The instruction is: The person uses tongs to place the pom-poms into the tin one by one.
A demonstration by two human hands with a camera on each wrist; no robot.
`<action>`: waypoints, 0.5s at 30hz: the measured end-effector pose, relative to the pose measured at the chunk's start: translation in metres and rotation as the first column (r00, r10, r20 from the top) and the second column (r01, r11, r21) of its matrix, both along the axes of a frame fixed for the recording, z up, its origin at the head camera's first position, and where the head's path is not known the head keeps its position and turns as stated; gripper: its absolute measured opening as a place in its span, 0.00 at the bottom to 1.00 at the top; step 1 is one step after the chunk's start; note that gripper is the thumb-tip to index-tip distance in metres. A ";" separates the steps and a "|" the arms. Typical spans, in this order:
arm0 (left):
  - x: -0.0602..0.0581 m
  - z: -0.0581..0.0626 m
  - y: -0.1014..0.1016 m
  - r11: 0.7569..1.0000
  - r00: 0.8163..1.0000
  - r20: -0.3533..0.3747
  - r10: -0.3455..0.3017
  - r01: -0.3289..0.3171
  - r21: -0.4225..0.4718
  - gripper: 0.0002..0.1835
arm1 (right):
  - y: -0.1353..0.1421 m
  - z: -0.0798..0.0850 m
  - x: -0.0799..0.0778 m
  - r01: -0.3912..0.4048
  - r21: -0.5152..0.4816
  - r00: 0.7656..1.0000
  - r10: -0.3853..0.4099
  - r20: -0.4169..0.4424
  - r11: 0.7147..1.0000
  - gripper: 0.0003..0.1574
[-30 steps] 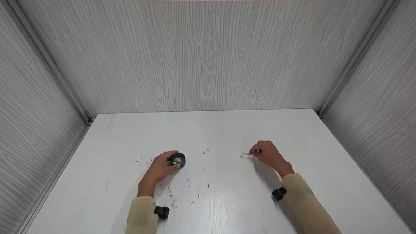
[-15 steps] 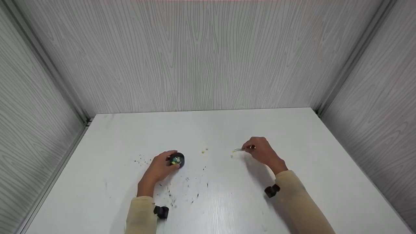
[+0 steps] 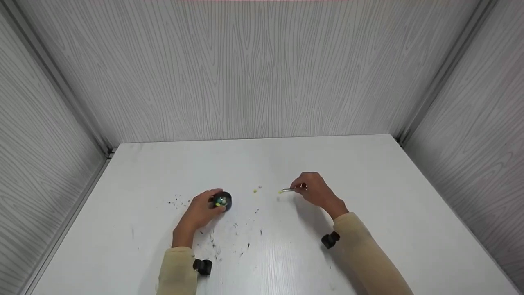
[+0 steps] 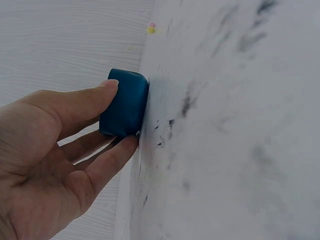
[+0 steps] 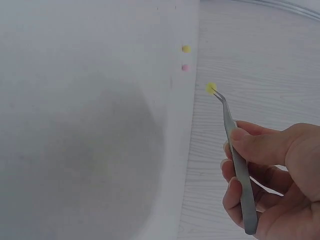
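My left hand [image 3: 202, 211] grips a small round dark-blue container [image 4: 126, 102] between thumb and fingers, keeping it on the white table. Several coloured beads [image 3: 221, 201] show inside it in the head view. My right hand [image 3: 316, 190] holds metal tweezers [image 5: 240, 165] with bent tips. Pinched at those tips, above the table, is a yellow bead [image 5: 211, 88]. Between the two hands another yellow bead [image 3: 255, 191] and a pink bead [image 3: 260, 187] lie side by side on the table.
Dark smudges [image 3: 213, 246] and specks mark the white table [image 3: 348, 159] around and below the container. Wood-grain panels [image 3: 254, 69] rise at the back and both sides. A small black device [image 3: 202, 266] sits on each wrist.
My right hand has moved left, carrying the tweezers and the yellow bead toward the two loose beads. My left hand and the container have stayed in place.
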State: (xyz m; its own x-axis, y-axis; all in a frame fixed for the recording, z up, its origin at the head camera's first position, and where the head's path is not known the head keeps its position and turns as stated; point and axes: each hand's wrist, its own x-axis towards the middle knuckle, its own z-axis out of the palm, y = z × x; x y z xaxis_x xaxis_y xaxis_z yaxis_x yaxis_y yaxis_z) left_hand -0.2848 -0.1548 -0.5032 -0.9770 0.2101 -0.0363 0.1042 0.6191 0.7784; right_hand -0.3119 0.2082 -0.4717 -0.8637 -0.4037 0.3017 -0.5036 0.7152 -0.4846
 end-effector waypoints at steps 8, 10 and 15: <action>0.000 -0.001 0.000 1.000 1.000 -0.004 0.010 -0.010 -0.008 0.32 | -0.017 0.007 -0.001 -0.036 0.025 0.999 0.037 -0.019 0.999 0.09; 0.000 -0.001 0.000 1.000 1.000 0.001 0.015 -0.015 -0.008 0.32 | -0.021 0.010 -0.001 -0.035 0.036 0.999 0.036 -0.022 0.999 0.09; -0.001 -0.001 0.000 1.000 1.000 0.010 0.023 -0.023 -0.004 0.33 | -0.028 0.015 -0.003 -0.027 0.051 1.000 0.027 -0.010 0.998 0.09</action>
